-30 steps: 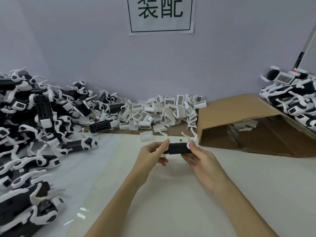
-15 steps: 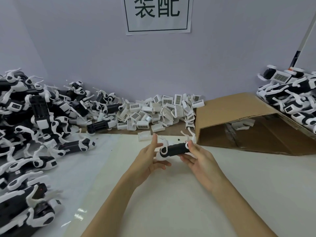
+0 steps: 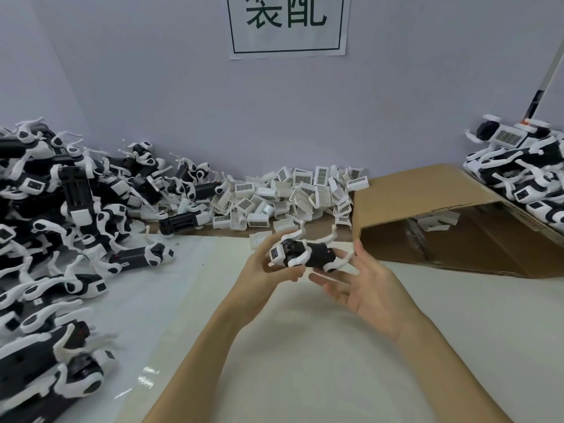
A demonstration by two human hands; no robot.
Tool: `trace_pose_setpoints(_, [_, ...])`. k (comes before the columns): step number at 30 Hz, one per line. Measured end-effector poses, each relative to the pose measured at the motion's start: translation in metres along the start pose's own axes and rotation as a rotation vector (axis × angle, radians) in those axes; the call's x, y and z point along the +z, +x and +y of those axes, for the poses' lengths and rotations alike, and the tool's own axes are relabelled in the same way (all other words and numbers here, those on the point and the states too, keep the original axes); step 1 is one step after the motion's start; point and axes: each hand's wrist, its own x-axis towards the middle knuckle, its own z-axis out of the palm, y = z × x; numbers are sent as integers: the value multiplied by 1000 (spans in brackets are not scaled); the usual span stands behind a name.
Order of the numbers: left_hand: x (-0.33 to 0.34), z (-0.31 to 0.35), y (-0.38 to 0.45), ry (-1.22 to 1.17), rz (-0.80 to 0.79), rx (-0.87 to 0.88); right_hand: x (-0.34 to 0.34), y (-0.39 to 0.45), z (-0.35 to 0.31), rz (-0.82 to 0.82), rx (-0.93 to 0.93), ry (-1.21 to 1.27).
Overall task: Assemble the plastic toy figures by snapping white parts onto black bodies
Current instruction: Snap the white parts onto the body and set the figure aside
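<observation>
A black toy body (image 3: 316, 254) with white legs and a white head piece hangs above the table's middle. My left hand (image 3: 264, 274) grips its left end, thumb on top and fingers curled underneath. My right hand (image 3: 374, 290) lies open, palm up, just right of the toy. Its straight fingers reach under the toy's right end, and whether they touch it I cannot tell. Loose white parts with barcode labels (image 3: 293, 193) are heaped against the back wall.
A big heap of black-and-white figures (image 3: 61, 215) fills the left side. Another stack of figures (image 3: 525, 175) sits at the far right. A cardboard box (image 3: 427, 203) lies on its side behind my right hand, with white parts inside. A paper sign (image 3: 288, 22) hangs on the wall.
The toy has turned in my hands and its white legs now stick out. My right hand has let go and spread its fingers, while my left hand took hold of the left end.
</observation>
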Motion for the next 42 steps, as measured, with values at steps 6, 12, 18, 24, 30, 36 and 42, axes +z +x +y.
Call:
trace_pose_setpoints(6, [1,2,-1,-25,-172,54,-2,3,9,-28,110,62])
trace_pose_setpoints(12, [6,-1,1,-142,-149,21,-9,5,10,38,168,304])
trace_pose_setpoints(18, [25,-4,-2,99,28,99,-7,10,19,120,129,271])
trace_pose_setpoints(24, [27,1,-3,7,101,94,-6,10,19,122,103,293])
trace_pose_setpoints(30, [29,-1,-3,187,85,79,0,11,24,122,78,260])
trace_pose_setpoints(36, [24,7,-3,158,131,-166,5,12,25,275,-111,-5])
trace_pose_setpoints(42, [20,3,1,175,242,-275,12,8,28,262,-97,-96])
